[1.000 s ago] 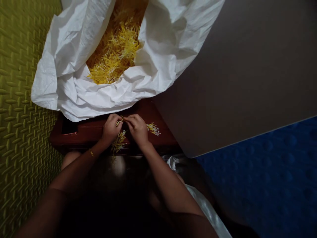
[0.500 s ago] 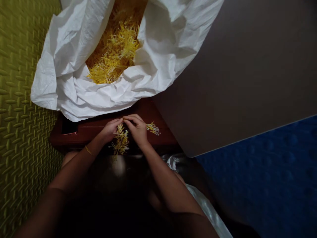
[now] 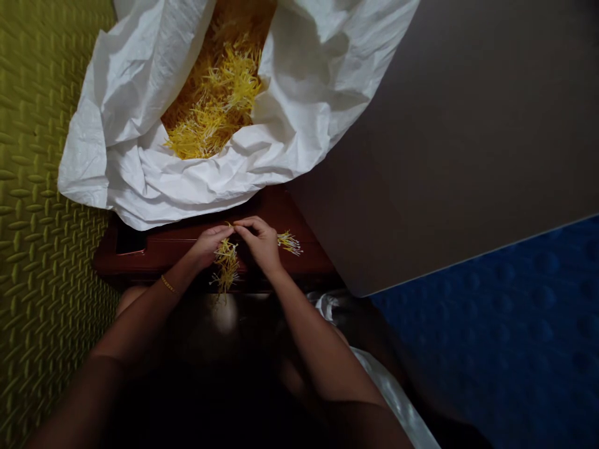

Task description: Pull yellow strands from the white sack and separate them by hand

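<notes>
Specimen: a loose bundle of thin yellow filaments with pale tips (image 3: 226,265) hangs below the point where the left hand (image 3: 208,246) and right hand (image 3: 260,244) meet. Filaments judged very light, soft and easily bent; best taken in a small pinch near one end of the bunch, as single strands look likely to slip apart. Left fingers (image 3: 219,235) and right fingers (image 3: 246,227) curl inward, nearly closed, their tips together at the top of the bundle. It appears pinched there, but the fingers hide the grip, and which hand bears it cannot be told. A gold bracelet (image 3: 167,284) circles the left forearm. A smaller tuft of filaments (image 3: 290,243) lies just beyond the right hand on a reddish-brown wooden surface (image 3: 163,248). Farther off, a white plastic sack (image 3: 140,181) lies open around a heap of filaments (image 3: 215,106), between a green textured mat (image 3: 42,249) and a grey-brown board (image 3: 444,143); a blue dimpled mat (image 3: 491,324) lies past the board.
</notes>
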A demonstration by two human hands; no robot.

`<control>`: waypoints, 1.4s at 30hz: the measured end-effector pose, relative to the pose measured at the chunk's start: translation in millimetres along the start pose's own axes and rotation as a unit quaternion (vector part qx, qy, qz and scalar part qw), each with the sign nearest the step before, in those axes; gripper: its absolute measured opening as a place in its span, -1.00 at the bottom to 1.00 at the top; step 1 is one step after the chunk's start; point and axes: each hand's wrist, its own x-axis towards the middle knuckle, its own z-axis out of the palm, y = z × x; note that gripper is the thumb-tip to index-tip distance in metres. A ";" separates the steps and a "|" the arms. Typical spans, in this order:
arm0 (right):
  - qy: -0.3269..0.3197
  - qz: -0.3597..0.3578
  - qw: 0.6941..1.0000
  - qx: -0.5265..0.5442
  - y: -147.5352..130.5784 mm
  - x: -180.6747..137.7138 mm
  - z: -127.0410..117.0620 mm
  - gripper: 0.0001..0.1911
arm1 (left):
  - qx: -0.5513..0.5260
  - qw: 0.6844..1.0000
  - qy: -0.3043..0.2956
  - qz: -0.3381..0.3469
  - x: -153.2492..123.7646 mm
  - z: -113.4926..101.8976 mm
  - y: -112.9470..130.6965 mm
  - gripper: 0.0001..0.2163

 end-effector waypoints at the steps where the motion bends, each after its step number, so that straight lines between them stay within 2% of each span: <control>1: -0.002 0.006 1.000 -0.002 -0.2 -0.1 0.3 -0.89 | 0.007 1.000 0.006 0.012 0.5 -0.1 -0.5 -0.88; 4: -0.003 0.059 0.998 0.032 1.0 -0.6 3.0 -0.87 | 0.018 0.999 0.018 0.047 2.2 0.0 -2.0 -0.88; 6: 0.003 0.116 0.988 0.097 2.8 -0.7 5.7 -0.84 | 0.013 0.998 0.006 0.053 2.7 0.9 -2.7 -0.88; 11: 0.021 0.227 0.936 0.269 4.2 -1.8 9.7 -0.78 | -0.011 0.998 -0.014 0.052 1.5 5.1 -2.5 -0.87; 18: 0.026 0.250 0.916 0.312 13.6 -5.3 12.7 -0.78 | -0.041 0.998 -0.002 0.050 -0.3 11.5 -3.5 -0.84; 22: 0.065 0.228 0.923 0.303 35.5 10.6 -9.0 -0.82 | -0.062 0.997 0.011 0.052 -3.2 10.0 1.1 -0.88; 24: 0.100 0.226 0.939 0.238 44.5 20.9 -30.9 -0.82 | -0.067 0.996 0.011 0.053 -4.3 7.1 5.5 -0.89; 27: 0.118 0.214 0.970 -0.004 52.3 28.9 -65.4 -0.82 | -0.080 0.995 0.011 0.060 -4.1 1.9 10.8 -0.89; 29: 0.092 0.190 0.957 -0.198 54.8 28.0 -81.6 -0.83 | -0.095 0.994 0.006 0.057 -3.1 -0.5 11.6 -0.89; 31: 0.044 0.172 0.928 -0.328 55.6 24.4 -88.8 -0.84 | -0.108 0.993 -0.004 0.039 -2.0 -1.5 10.3 -0.89; 33: 0.029 0.147 0.911 -0.384 52.9 20.9 -86.6 -0.84 | -0.118 0.993 -0.019 0.019 -1.3 -1.4 7.8 -0.89; 34: 0.040 0.123 0.912 -0.388 49.6 19.6 -82.4 -0.83 | -0.123 0.992 -0.029 0.015 -1.0 -1.1 6.5 -0.89; 36: 0.071 0.062 0.934 -0.346 38.1 17.4 -69.1 -0.80 | -0.129 0.990 -0.047 0.017 -0.4 -0.7 4.4 -0.89; 38: 0.059 0.021 0.969 -0.239 22.1 14.4 -51.8 -0.79 | -0.131 0.989 -0.059 0.023 0.4 -0.4 3.2 -0.90; 40: 0.005 0.023 0.993 -0.117 6.0 10.0 -34.1 -0.78 | -0.131 0.989 -0.060 0.025 1.2 -0.2 2.9 -0.89; 42: -0.047 0.068 0.996 -0.030 -5.3 4.6 -19.2 -0.77 | -0.123 0.991 -0.049 0.032 1.4 0.4 3.1 -0.89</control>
